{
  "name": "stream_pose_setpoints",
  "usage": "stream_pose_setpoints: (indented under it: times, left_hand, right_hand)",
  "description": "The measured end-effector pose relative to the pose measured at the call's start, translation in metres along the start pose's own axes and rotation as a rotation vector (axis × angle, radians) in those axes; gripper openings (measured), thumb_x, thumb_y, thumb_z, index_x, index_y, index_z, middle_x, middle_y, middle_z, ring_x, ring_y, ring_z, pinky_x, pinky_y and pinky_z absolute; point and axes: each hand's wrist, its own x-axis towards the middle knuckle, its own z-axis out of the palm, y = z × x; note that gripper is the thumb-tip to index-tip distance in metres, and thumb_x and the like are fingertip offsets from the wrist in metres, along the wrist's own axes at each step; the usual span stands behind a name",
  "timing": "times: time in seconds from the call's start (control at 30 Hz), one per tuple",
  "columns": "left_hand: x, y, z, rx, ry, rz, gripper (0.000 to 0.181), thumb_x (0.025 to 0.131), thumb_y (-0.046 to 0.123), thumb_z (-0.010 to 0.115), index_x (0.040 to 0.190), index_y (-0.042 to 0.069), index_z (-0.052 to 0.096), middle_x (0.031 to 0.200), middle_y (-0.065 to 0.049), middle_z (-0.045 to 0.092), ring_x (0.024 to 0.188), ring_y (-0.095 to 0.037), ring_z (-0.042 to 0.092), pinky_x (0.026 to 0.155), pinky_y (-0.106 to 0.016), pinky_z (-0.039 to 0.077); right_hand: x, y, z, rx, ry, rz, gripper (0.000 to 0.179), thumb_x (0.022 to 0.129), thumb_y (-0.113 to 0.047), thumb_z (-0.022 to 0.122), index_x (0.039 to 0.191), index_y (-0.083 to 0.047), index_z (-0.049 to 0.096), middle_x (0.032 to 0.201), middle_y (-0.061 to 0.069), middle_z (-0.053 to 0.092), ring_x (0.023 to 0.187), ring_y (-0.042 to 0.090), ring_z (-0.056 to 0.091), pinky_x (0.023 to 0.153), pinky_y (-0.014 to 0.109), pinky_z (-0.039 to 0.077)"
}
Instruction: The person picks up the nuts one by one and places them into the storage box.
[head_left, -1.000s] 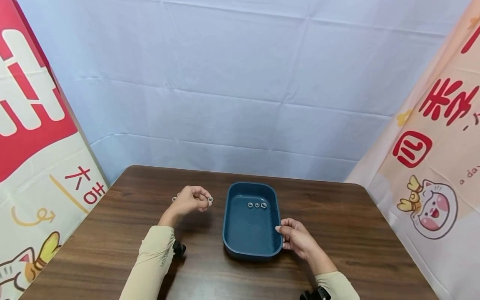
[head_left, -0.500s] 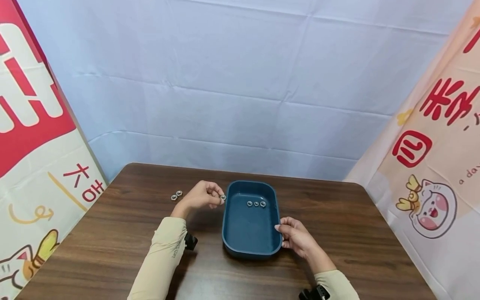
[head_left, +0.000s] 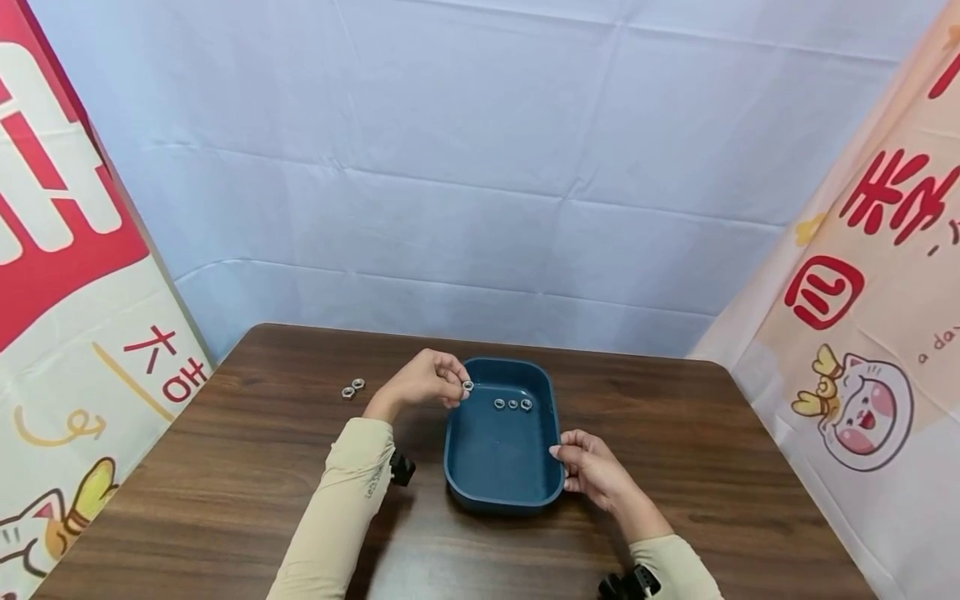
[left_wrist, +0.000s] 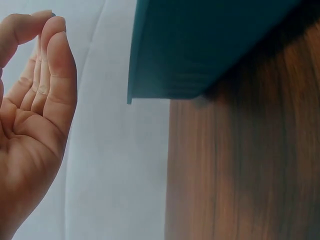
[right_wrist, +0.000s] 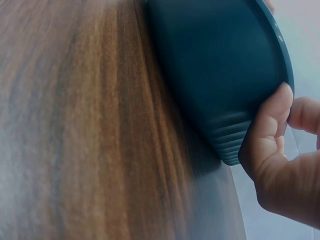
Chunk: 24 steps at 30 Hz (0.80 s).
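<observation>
Left hand (head_left: 422,382): pinching a single metal nut (head_left: 468,386) between thumb and fingertips, with a gap to the tray (head_left: 498,462) in the left wrist view.
Pinched nut: at the tips of the left fingers, in front of the tray's far left corner as seen from the head; barely discernible from the left wrist.
Right hand (head_left: 592,471): gripping the tray's right rim toward the near end, thumb and fingers on opposite sides of the wall.
Tray: dark blue, rounded at the corners, standing on the table (head_left: 645,408) between both hands, longer from near to far than across.
Three nuts (head_left: 513,404): on the tray's floor, side by side in a short row toward the far end.
Two nuts (head_left: 348,392): on the table, close together, left of the left hand.
Arms: cream sleeves (head_left: 337,500), black devices (head_left: 402,468) at the wrists.
Table: dark brown, wood-grained.
Backdrop (head_left: 480,167): pale blue creased cloth, flanked by printed banners (head_left: 866,425).
</observation>
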Motion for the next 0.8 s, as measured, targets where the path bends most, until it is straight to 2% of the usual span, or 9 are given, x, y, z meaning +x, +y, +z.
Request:
stream_pose_setpoints:
  times: [0.13,0.33,0.63,0.8]
  left_hand:
    - [0.006,0.003,0.003,0.01,0.001,-0.01,0.013,0.08,-0.004,0.067,0.092,-0.005,0.062,0.077,-0.02,0.065,0.061,-0.027,0.061,0.062,-0.041,0.054]
    - [0.017,0.007,0.008,0.041,-0.011,-0.033,0.014,0.08,0.001,0.07,0.091,-0.002,0.064,0.076,-0.016,0.065,0.063,-0.03,0.062,0.061,-0.039,0.054]
    - [0.033,0.012,0.015,0.097,-0.076,-0.059,0.009,0.082,0.002,0.068,0.09,-0.002,0.065,0.08,-0.016,0.066,0.065,-0.025,0.064,0.064,-0.037,0.055]
    - [0.042,0.013,0.021,0.079,-0.115,-0.076,0.009,0.082,0.001,0.067,0.09,-0.001,0.065,0.082,-0.018,0.066,0.066,-0.026,0.064,0.066,-0.04,0.055]
  right_hand:
    - [0.0,0.0,0.0,-0.002,-0.001,0.008,0.018,0.09,-0.006,0.056,0.097,-0.003,0.039,0.068,0.005,0.045,0.055,0.012,0.044,0.047,0.023,0.044]
    - [0.0,-0.001,0.0,-0.001,0.005,0.011,0.018,0.09,-0.005,0.056,0.096,-0.003,0.039,0.068,0.005,0.045,0.055,0.013,0.044,0.046,0.023,0.044]
    - [0.002,-0.002,-0.001,-0.003,0.0,0.006,0.018,0.092,-0.007,0.055,0.098,-0.003,0.039,0.069,0.005,0.044,0.056,0.013,0.043,0.047,0.023,0.043]
    - [0.002,-0.001,-0.001,0.0,-0.001,0.008,0.018,0.091,-0.006,0.055,0.097,-0.003,0.039,0.068,0.005,0.044,0.056,0.012,0.043,0.046,0.023,0.043]
